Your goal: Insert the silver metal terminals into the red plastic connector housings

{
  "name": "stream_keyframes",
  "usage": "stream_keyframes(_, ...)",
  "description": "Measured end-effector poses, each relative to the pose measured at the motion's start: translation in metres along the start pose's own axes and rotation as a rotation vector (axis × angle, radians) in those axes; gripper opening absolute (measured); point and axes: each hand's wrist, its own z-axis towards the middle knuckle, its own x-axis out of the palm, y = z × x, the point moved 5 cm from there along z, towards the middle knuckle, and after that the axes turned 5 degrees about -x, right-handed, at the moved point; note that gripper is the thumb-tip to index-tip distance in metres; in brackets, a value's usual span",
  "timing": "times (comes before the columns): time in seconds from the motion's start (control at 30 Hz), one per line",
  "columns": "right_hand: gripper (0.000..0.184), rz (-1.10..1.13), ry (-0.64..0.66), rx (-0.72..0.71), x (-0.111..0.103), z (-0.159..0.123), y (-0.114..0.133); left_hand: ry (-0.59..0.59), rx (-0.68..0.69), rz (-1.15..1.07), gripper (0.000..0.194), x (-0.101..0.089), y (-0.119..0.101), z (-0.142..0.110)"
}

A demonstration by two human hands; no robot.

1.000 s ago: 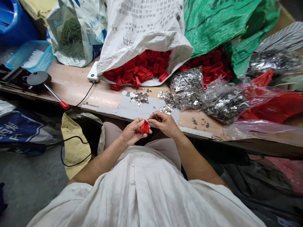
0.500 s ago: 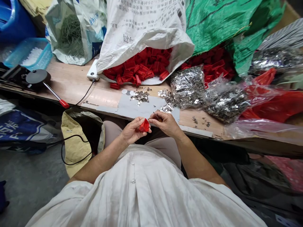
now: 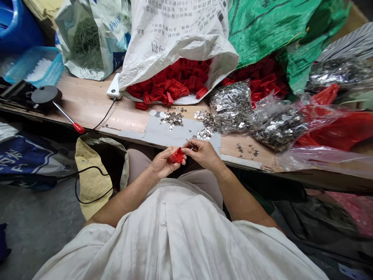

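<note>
My left hand point(image 3: 162, 163) is closed around a small red plastic piece point(image 3: 176, 156), held just below the table's front edge. My right hand point(image 3: 203, 153) is pinched at that piece's right side, and a thin dark metal sliver sticks out above its fingers. Both hands hover over my lap. Loose shiny metal bits point(image 3: 172, 119) lie on a grey sheet point(image 3: 163, 136) just beyond the hands. Behind them a white sack point(image 3: 175, 42) spills many red plastic pieces point(image 3: 171, 86).
Clear bags of metal bits point(image 3: 233, 105) lie right of the grey sheet, beside red and green sacks point(image 3: 262, 31). At left are a black press tool with a red-tipped handle point(image 3: 55, 102), a blue basket point(image 3: 32, 66) and a white charger point(image 3: 114, 89). A yellow sack point(image 3: 90, 175) hangs under the table.
My hands have stayed almost in place. The red piece has turned slightly in my left hand and my right fingers have closed in against it.
</note>
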Motion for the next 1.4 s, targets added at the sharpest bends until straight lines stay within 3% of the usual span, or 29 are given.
stream_keyframes(0.13, 0.017, 0.085, 0.101, 0.052, 0.003, 0.001, -0.003, 0.036, -0.033, 0.0, 0.015, 0.002, 0.003, 0.001)
stream_keyframes(0.27, 0.026, 0.331, 0.315, 0.1, 0.018, -0.004, -0.008, 0.06, -0.063, 0.01, 0.029, 0.004, 0.006, -0.001)
stream_keyframes(0.33, 0.028, 0.436, 0.355, 0.099, 0.024, -0.007, -0.01, 0.047, -0.073, 0.045, 0.033, 0.004, 0.007, -0.002)
stream_keyframes(0.47, 0.025, 0.418, 0.327, 0.042, 0.028, -0.011, -0.014, -0.008, -0.1, 0.274, 0.04, 0.004, 0.01, -0.006)
stream_keyframes(0.57, 0.025, 0.364, 0.332, 0.005, 0.031, -0.013, -0.013, -0.078, -0.046, 0.439, 0.043, 0.007, 0.01, -0.011)
stream_keyframes(0.73, 0.025, 0.383, 0.355, -0.038, 0.037, -0.013, -0.009, -0.092, 0.042, 0.544, 0.047, 0.016, 0.01, -0.016)
stream_keyframes(0.83, 0.025, 0.308, 0.312, -0.039, 0.037, -0.01, -0.008, -0.112, 0.084, 0.527, 0.05, 0.015, 0.01, -0.014)
stream_keyframes(1.03, 0.024, 0.055, 0.071, -0.01, 0.015, -0.007, -0.001, -0.114, 0.169, 0.306, 0.051, 0.006, -0.002, -0.009)
stream_keyframes(1.2, 0.03, -0.134, 0.124, -0.048, 0.011, -0.015, 0.006, -0.161, 0.215, 0.143, 0.04, -0.002, -0.012, -0.008)
stream_keyframes(1.4, 0.024, -0.232, 0.187, -0.069, 0.024, -0.015, 0.012, -0.183, 0.216, 0.144, 0.037, -0.001, -0.009, -0.007)
